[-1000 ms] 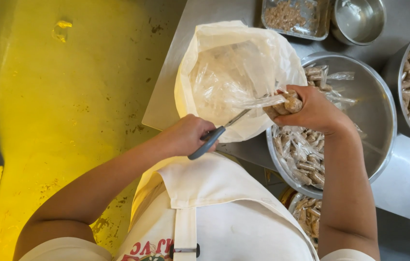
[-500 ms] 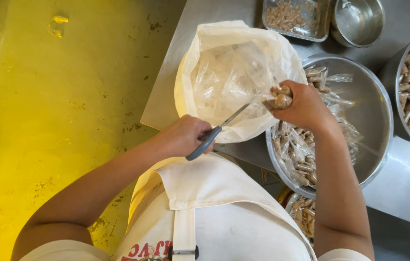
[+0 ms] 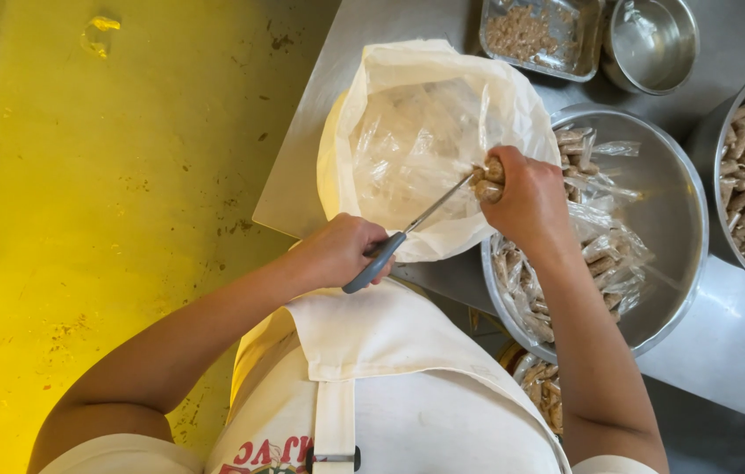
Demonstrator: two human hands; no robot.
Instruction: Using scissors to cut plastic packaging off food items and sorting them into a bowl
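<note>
Left hand (image 3: 337, 250) gripping scissors (image 3: 408, 230), right hand (image 3: 526, 197) pinching pack (image 3: 488, 180) over bag (image 3: 425, 149); wrapped packs (image 3: 596, 254) remaining in bowl (image 3: 684, 175).

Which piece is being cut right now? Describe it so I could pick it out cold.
Start at the white bag hanging open at the steel table's near edge. Over its right rim, the right hand pinches a short brown stick in clear wrap, met by the scissors from the left hand. The other sticks lie in bowls.
</note>
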